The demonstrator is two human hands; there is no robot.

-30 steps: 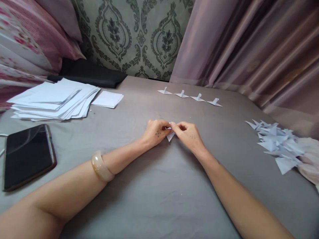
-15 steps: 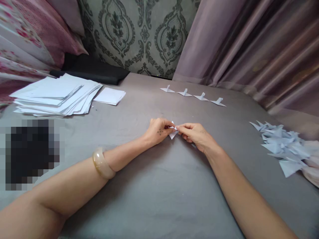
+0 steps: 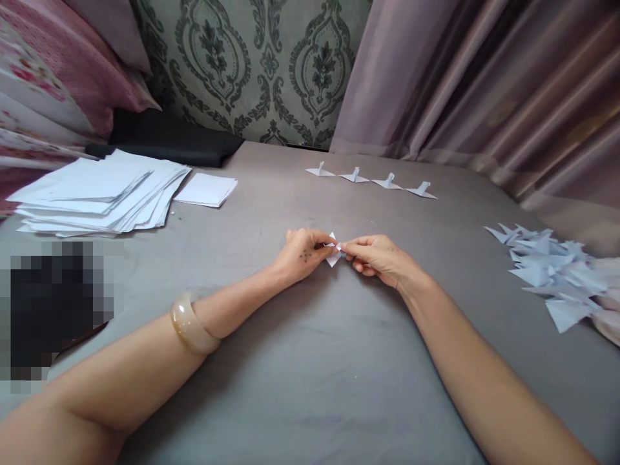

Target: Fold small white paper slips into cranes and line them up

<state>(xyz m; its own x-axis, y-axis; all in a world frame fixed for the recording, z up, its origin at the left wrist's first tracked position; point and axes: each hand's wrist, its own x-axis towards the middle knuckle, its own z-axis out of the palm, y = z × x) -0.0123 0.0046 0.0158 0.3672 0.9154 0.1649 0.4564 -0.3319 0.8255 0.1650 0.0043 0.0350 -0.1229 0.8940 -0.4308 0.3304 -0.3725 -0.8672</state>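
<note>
Left hand (image 3: 303,253) and right hand (image 3: 382,258) pinch the paper (image 3: 332,261) between them, its long axis toward the far edge of the cloth (image 3: 300,361).

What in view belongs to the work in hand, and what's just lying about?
Likely in the work:
folded paper, held in left hand and right hand
row of four folded pieces
heap of folded pieces
small paper stack
large paper stack

Likely just lying about:
black item beyond the stacks
dark pixelated object, identity hidden
</note>
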